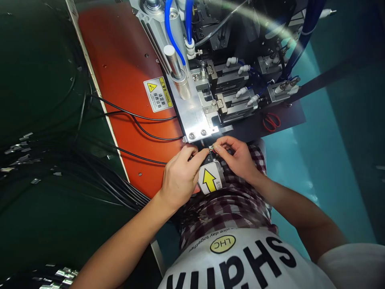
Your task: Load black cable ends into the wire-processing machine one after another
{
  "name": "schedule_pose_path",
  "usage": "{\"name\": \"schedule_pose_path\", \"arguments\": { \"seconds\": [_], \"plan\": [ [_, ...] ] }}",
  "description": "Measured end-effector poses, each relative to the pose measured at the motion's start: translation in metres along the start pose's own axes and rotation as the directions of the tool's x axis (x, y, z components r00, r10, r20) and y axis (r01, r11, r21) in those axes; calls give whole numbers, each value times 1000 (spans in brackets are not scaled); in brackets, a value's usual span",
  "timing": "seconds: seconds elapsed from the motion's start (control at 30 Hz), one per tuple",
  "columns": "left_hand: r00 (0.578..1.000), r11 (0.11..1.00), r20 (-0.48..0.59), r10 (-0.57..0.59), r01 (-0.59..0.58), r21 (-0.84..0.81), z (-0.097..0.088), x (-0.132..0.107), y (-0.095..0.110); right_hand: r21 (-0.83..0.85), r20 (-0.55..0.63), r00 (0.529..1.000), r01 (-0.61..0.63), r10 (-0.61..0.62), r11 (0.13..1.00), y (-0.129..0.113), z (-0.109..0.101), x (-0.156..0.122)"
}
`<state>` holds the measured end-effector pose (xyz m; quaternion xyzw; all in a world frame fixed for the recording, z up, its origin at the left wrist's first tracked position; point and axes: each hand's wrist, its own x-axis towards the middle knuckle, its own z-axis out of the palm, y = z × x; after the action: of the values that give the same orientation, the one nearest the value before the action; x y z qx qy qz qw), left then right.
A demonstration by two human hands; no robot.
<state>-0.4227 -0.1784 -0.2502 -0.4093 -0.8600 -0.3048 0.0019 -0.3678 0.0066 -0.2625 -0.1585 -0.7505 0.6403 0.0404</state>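
Observation:
My left hand [179, 176] and my right hand [237, 156] meet at the front edge of a machine, just below its aluminium plate [192, 116]. Both pinch a small metal connector [211, 149] at the end of a thin black cable. The fingers of each hand are closed on it. Beneath the hands sits a white label with a yellow arrow [209, 179].
The machine stands on an orange base [126, 80] with a yellow warning sticker [158, 94], blue air hoses [170, 28] and pneumatic clamps [234, 100]. Red scissors [271, 121] lie to the right. Several black cables [75, 168] with metal ends lie on the green table at left.

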Motion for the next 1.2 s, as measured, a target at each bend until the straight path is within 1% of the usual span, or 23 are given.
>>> {"name": "schedule_pose_path", "arguments": {
  "seconds": [0.17,0.37,0.6,0.83,1.0,1.2],
  "plan": [
    [1000,1000,-2,10,-10,9,0,1,0,23,21,999,-36,35,999,1,-3,0],
    [1000,1000,-7,10,-10,19,0,0,0,49,36,994,-108,106,993,0,-4,-1],
    [1000,1000,-8,6,-6,19,0,1,0,42,43,998,-55,53,998,-2,-5,1],
    [1000,1000,8,11,-11,27,-1,1,1,38,16,998,-62,62,997,-2,-3,1],
    [1000,998,6,25,-25,54,0,1,1,5,-15,998,-54,54,999,-4,-1,1],
    [998,998,-12,56,-55,42,0,3,1,-50,-43,999,-32,29,998,-6,-1,-1]
  ]
}}
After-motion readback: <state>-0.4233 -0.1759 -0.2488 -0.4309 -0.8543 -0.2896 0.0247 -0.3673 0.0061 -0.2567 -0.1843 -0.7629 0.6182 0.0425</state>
